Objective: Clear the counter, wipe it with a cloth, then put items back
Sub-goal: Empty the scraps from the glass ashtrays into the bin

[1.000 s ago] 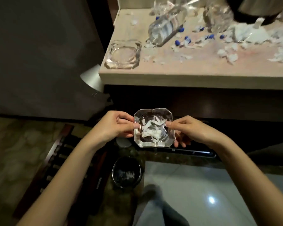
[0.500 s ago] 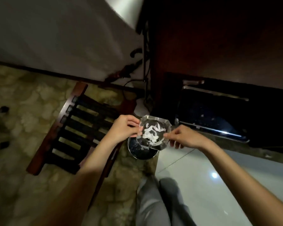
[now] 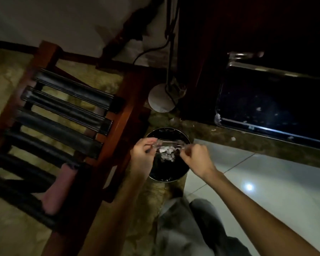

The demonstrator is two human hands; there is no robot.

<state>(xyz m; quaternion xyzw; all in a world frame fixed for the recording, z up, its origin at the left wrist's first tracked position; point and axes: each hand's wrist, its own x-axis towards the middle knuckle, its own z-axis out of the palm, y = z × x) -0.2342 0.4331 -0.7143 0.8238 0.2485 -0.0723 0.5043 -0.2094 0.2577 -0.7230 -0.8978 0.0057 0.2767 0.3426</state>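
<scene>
Kneeling low, we see our grey-trousered legs (image 3: pixel 183 228) nearest, on the pale glossy floor tiles (image 3: pixel 266 182). Just beyond, our left hand (image 3: pixel 143 154) and right hand (image 3: pixel 196 157) each pinch an opposite edge of the clear, thick-walled square glass ashtray (image 3: pixel 169 144), fingers curled round its rim. We hold it tipped on edge directly above the round black waste bin (image 3: pixel 156 177), and the white paper scraps (image 3: pixel 165 154) appear to be sliding out into the bin.

We judge the ashtray heavy for its size, rigid, smooth and slippery, and likely to chip or shatter if it drops onto tile or the bin's rim. Its bevelled corners and thick side walls look the best places to grip, thumb on one face and fingers on the other, both hands kept on while it is tilted. The scraps are weightless and may cling; a gentle shake would likely serve better than a knock.

Left of the bin stands a reddish wooden rack with black straps (image 3: pixel 63 111). Farther off sit a white round lamp base (image 3: pixel 161 100) and a dark cabinet (image 3: pixel 266 61).
</scene>
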